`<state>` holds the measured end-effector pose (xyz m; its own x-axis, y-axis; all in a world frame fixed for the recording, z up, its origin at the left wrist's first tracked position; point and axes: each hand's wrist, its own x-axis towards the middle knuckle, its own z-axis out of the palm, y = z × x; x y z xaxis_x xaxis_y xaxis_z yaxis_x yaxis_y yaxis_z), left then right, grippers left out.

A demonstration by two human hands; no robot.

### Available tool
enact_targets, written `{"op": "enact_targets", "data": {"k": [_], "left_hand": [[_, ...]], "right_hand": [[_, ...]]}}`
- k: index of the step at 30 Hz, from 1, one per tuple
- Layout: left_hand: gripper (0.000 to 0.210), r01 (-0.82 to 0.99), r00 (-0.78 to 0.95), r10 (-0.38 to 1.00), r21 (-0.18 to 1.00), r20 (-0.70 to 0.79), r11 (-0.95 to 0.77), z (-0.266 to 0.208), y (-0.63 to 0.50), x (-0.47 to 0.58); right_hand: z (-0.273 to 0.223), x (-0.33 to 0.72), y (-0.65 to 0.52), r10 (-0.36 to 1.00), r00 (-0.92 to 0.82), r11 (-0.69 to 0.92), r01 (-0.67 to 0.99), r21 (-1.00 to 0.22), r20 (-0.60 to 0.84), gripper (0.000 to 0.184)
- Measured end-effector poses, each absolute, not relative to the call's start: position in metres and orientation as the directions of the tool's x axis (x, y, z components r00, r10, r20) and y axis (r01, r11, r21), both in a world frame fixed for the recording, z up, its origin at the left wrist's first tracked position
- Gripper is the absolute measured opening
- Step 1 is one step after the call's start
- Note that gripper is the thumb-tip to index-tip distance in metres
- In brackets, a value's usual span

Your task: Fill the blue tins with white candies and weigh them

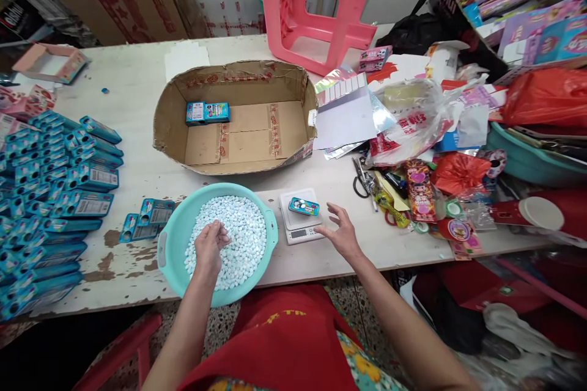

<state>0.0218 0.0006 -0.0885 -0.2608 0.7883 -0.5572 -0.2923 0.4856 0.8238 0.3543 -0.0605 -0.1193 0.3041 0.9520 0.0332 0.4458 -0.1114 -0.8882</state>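
Note:
My left hand (211,245) is over a turquoise basin (172,281) of small white pellets (243,226). Its fingers are curled together, and whatever they hold is hidden. To the right of the basin stands a white digital scale (293,233), with a small blue printed tin (304,206) lying on its plate. My right hand (342,232) is just right of the scale, fingers spread and holding nothing; it appears apart from the tin. Left of the basin lie a few blue printed boxes (156,212).
A low cardboard box (247,134) behind the basin holds two blue boxes (207,112). Many blue boxes (92,177) are stacked at left. A pink plastic stool (275,6) stands at the back. Scissors (362,180), plastic bags (413,116) and packaging crowd the right side.

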Motion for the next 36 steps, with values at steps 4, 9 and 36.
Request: {"op": "enact_targets", "data": {"k": [4,9,36], "left_hand": [[0.034,-0.278,-0.255,0.777,0.813,-0.575,0.511,-0.089,-0.003,0.023],[0.035,-0.237,-0.226,0.784,0.813,-0.578,0.532,-0.090,-0.004,0.028],[0.044,-0.620,-0.034,0.832,0.664,-0.554,0.418,-0.050,0.000,0.078]], "right_hand": [[-0.130,0.371,-0.091,0.928,0.369,-0.209,0.423,-0.882,-0.043,0.062],[-0.139,0.378,-0.110,0.908,0.409,-0.267,0.404,-0.875,-0.088,0.050],[-0.038,0.288,-0.016,0.979,-0.001,0.173,0.528,-0.831,0.204,0.028]]}}
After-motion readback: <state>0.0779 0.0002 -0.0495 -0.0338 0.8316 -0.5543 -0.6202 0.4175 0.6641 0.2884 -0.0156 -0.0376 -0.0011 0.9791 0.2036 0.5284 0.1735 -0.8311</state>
